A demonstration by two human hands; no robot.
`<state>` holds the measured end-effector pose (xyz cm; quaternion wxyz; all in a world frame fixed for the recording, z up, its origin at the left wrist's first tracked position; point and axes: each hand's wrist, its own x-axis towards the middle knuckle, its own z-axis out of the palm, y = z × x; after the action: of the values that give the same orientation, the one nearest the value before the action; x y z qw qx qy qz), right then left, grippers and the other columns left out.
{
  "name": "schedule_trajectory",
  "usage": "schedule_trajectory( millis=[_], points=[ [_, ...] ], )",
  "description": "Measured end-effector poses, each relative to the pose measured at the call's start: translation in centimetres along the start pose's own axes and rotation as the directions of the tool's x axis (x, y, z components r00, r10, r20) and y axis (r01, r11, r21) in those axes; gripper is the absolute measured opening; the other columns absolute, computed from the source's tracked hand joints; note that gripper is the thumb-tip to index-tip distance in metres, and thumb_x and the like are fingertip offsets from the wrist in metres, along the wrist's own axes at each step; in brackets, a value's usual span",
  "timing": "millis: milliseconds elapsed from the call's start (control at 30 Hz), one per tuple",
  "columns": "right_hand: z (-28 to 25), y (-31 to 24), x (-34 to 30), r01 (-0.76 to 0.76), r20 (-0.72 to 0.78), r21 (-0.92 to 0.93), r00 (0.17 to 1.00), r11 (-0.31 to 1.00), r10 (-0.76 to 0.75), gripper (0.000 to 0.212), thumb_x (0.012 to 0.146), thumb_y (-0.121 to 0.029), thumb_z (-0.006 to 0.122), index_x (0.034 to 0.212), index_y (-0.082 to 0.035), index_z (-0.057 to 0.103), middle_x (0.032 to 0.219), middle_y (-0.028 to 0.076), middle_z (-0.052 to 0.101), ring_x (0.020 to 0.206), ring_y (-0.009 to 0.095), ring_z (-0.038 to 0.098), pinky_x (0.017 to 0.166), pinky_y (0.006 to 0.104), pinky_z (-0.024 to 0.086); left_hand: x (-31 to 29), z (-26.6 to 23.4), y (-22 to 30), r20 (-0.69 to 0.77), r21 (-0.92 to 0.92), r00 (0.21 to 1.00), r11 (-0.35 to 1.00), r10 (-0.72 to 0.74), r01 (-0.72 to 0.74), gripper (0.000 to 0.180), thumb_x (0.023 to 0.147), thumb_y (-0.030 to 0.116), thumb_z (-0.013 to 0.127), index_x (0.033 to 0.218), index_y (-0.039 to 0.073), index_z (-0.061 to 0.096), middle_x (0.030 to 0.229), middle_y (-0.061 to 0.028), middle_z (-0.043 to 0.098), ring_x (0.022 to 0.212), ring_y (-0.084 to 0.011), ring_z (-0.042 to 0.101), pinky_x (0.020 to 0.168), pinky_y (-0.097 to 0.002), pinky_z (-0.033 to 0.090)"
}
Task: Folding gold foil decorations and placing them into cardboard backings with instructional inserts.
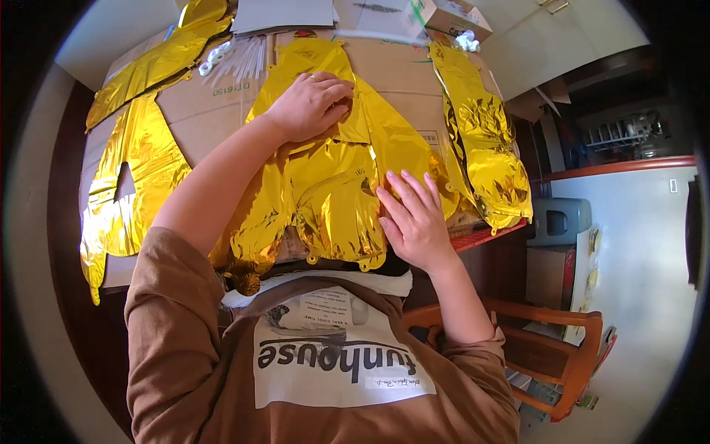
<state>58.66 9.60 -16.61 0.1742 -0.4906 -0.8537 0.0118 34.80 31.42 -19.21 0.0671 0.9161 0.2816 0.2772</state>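
Observation:
Flat, shiny gold foil balloons lie overlapped in front of me on a cardboard-covered table. My left hand is on the upper part of the pile, its fingers bent and drawn together against the foil; the thumb side is partly hidden. A ring shows on one of its fingers. Lower down and to the right, my right hand lies with its fingers spread on the foil's right side. Small tabs with holes stick out along the foil's near edge.
More gold foil balloons lie at the left, far left and right. Thin clear sticks and white ribbon rolls sit at the back. An open box stands far right; a wooden chair is beside me.

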Motion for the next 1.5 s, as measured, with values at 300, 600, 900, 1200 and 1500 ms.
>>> schedule_trajectory(
  millis=[300, 600, 900, 1200, 1500],
  points=[
    [-0.4, 1.3, 0.5, -0.025, -0.008, 0.124, 1.000, 0.992, 0.026, 0.043, 0.094, -0.021, 0.062, 0.135, -0.008, 0.058, 0.145, 0.014, 0.052, 0.133, 0.033, 0.048, 0.117, 0.0536, 0.027, 0.1, -0.1, 0.2, 0.016, 0.008, 1.000, 1.000, -0.016, 0.016, 0.027, 0.093, 0.021, 0.062, 0.116, 0.007, 0.064, 0.130, -0.0081, 0.064, 0.122, -0.0304, 0.057, 0.102, -0.0446, 0.042],
    [0.1, 0.8, 1.0, 0.040, 0.010, -0.014, 0.999, 0.999, -0.040, 0.047, 0.090, -0.024, 0.067, 0.133, -0.007, 0.059, 0.145, 0.014, 0.051, 0.131, 0.033, 0.049, 0.116, 0.0556, 0.027, 0.0, 0.0, 0.1, -0.003, 0.012, 1.000, 1.000, 0.002, -0.002, 0.027, 0.093, 0.021, 0.062, 0.116, 0.007, 0.063, 0.129, -0.0082, 0.065, 0.120, -0.0306, 0.057, 0.101, -0.0447, 0.043],
    [0.0, 0.4, 0.9, 0.059, 0.049, -0.045, 0.997, 0.997, -0.057, 0.050, 0.088, -0.025, 0.069, 0.132, -0.004, 0.059, 0.143, 0.016, 0.052, 0.131, 0.034, 0.048, 0.116, 0.0567, 0.027, 0.1, 0.0, 0.0, -0.007, 0.015, 1.000, 1.000, 0.014, -0.014, 0.027, 0.093, 0.021, 0.061, 0.115, 0.006, 0.064, 0.129, -0.0087, 0.065, 0.120, -0.0313, 0.057, 0.102, -0.0450, 0.043],
    [-0.1, 0.2, 1.0, 0.052, 0.070, -0.030, 0.996, 0.998, -0.049, 0.054, 0.085, -0.027, 0.071, 0.133, -0.004, 0.058, 0.142, 0.017, 0.052, 0.131, 0.037, 0.047, 0.115, 0.0568, 0.028, 0.0, 0.0, 0.3, -0.070, -0.021, 0.998, 1.000, 0.008, -0.010, 0.024, 0.093, 0.023, 0.063, 0.110, 0.006, 0.066, 0.117, -0.0110, 0.066, 0.116, -0.0322, 0.057, 0.101, -0.0445, 0.043],
    [-0.5, 0.5, 1.2, 0.059, 0.081, -0.013, 0.995, 0.998, -0.058, 0.056, 0.082, -0.025, 0.072, 0.133, -0.007, 0.057, 0.142, 0.015, 0.052, 0.130, 0.035, 0.047, 0.113, 0.0536, 0.031, -0.3, -2.7, 2.3, -0.134, 0.387, 0.913, 0.868, 0.386, -0.310, 0.017, 0.085, 0.028, 0.073, 0.087, 0.013, 0.064, 0.089, -0.0022, 0.061, 0.090, -0.0213, 0.062, 0.084, -0.0387, 0.044]
  ],
)
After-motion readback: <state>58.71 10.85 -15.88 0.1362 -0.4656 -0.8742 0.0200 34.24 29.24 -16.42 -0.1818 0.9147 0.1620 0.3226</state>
